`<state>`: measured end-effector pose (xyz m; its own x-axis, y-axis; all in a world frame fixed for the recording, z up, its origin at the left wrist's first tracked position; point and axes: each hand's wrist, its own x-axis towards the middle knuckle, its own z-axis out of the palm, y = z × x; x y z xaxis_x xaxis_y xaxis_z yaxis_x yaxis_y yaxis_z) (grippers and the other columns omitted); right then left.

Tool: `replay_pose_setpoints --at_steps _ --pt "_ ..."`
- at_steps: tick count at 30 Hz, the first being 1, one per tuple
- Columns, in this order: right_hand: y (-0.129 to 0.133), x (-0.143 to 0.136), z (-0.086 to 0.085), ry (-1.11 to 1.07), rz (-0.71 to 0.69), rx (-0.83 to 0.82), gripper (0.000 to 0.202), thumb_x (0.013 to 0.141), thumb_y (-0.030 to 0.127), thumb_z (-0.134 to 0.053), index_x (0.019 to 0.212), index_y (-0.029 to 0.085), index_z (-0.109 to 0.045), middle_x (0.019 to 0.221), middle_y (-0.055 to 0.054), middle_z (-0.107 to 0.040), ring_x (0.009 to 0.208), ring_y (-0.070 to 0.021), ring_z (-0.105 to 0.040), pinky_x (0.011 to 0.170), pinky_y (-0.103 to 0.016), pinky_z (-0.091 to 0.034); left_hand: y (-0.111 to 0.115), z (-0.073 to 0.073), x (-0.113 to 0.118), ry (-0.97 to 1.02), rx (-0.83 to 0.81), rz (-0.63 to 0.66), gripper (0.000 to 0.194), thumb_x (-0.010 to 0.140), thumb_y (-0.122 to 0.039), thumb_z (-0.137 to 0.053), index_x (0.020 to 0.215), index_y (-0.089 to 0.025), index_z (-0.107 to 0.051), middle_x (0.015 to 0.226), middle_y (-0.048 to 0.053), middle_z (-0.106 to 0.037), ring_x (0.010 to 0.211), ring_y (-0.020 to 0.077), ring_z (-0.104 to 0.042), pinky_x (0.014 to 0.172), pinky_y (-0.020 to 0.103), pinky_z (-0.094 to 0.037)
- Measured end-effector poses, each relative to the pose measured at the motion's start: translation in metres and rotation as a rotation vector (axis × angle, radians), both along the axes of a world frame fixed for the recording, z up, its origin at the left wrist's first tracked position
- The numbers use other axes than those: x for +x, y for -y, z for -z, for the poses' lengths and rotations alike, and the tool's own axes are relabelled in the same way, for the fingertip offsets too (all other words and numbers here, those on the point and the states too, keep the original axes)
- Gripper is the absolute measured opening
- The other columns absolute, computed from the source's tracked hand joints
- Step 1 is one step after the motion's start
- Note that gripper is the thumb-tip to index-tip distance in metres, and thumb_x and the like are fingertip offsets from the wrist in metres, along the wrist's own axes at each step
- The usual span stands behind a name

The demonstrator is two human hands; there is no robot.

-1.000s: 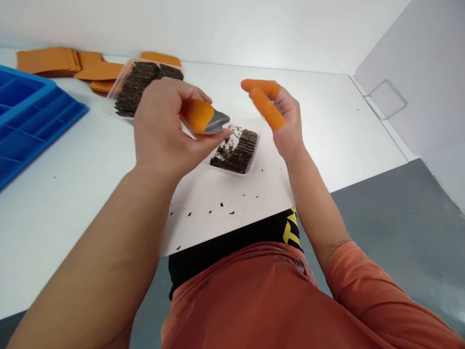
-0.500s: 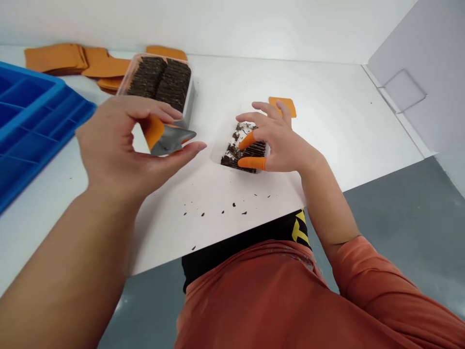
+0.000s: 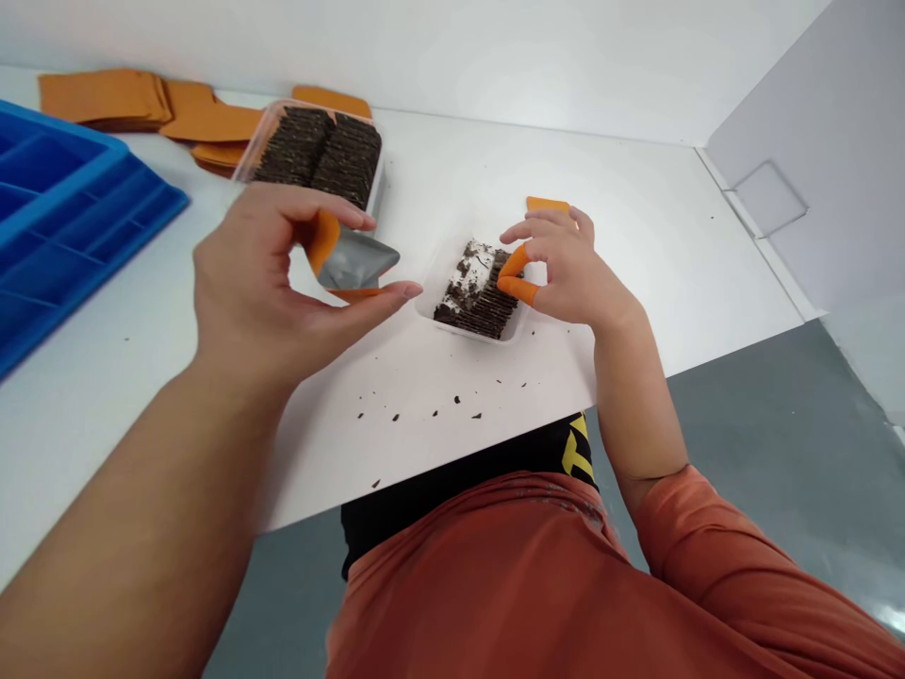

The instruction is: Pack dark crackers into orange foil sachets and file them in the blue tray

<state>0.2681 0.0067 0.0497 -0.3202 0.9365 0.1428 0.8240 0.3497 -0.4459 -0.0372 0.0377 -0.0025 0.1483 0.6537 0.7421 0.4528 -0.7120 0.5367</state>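
Note:
An orange pouch with a silvery inside is held by my left hand, its mouth spread between thumb and fingers. My right hand, with orange covers on thumb and index finger, is over the right side of a small clear tray. Its two covered fingertips come together at the row of thin dark pieces; whether something is pinched between them is too small to tell. Crumbs and bare white bottom show in the tray's upper left part.
A larger tub of dark slabs stands behind my left hand, near stacked orange pouches. A blue compartment tray is at left. One orange piece lies behind my right hand. Dark crumbs dot the white table.
My right hand has shifted right within the small tray, and its thumb and index finger have closed together. The pouch in my left hand appears slightly further right.

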Motion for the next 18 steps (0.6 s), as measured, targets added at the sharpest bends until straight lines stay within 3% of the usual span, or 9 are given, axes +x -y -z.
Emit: replay_pose_setpoints --at_steps 4,7,11,15,18 --pt "-0.005 0.005 0.009 0.055 0.035 0.016 0.027 0.102 0.049 -0.071 0.117 0.03 -0.083 0.167 -0.006 -0.063 0.174 -0.0436 -0.032 0.144 -0.08 0.003 -0.004 0.004 0.001 0.025 -0.032 0.009 0.073 0.052 -0.057 -0.11 0.113 -0.027 -0.081 0.092 0.002 -0.071 0.077 0.02 -0.06 0.072 0.039 -0.044" --pt "-0.006 0.008 0.012 0.094 -0.014 -0.054 0.04 0.107 0.06 -0.063 0.125 0.031 -0.084 0.182 -0.004 -0.046 0.18 -0.0468 -0.014 0.141 -0.084 0.012 0.0 0.0 0.005 0.008 -0.023 0.024 0.068 0.058 -0.057 -0.109 0.112 -0.029 -0.081 0.095 0.002 -0.074 0.075 0.0195 -0.061 0.071 0.039 -0.046" --pt "-0.003 0.007 0.008 0.109 -0.013 -0.08 0.032 0.107 0.05 -0.065 0.122 0.031 -0.086 0.185 -0.003 -0.042 0.182 -0.0449 -0.009 0.141 -0.082 0.016 0.006 -0.005 0.008 -0.032 0.026 0.044 0.062 0.064 -0.058 -0.107 0.112 -0.03 -0.081 0.098 0.001 -0.079 0.075 0.02 -0.061 0.07 0.04 -0.049" --pt "-0.001 0.009 0.001 0.115 -0.052 -0.096 0.019 0.098 0.035 -0.074 0.11 0.032 -0.088 0.182 0.001 -0.048 0.182 -0.0421 -0.014 0.143 -0.08 0.014 0.007 -0.007 0.009 -0.06 0.092 0.029 0.062 0.067 -0.061 -0.105 0.115 -0.029 -0.082 0.103 0.003 -0.081 0.082 0.0227 -0.066 0.078 0.042 -0.052" --pt "-0.001 0.011 0.001 0.093 -0.091 -0.061 0.017 0.092 0.032 -0.078 0.106 0.033 -0.087 0.179 0.002 -0.052 0.18 -0.0435 -0.019 0.142 -0.082 0.013 0.007 -0.009 0.008 -0.076 0.098 0.021 0.062 0.067 -0.06 -0.105 0.116 -0.029 -0.082 0.104 0.004 -0.079 0.084 0.0242 -0.066 0.082 0.043 -0.053"
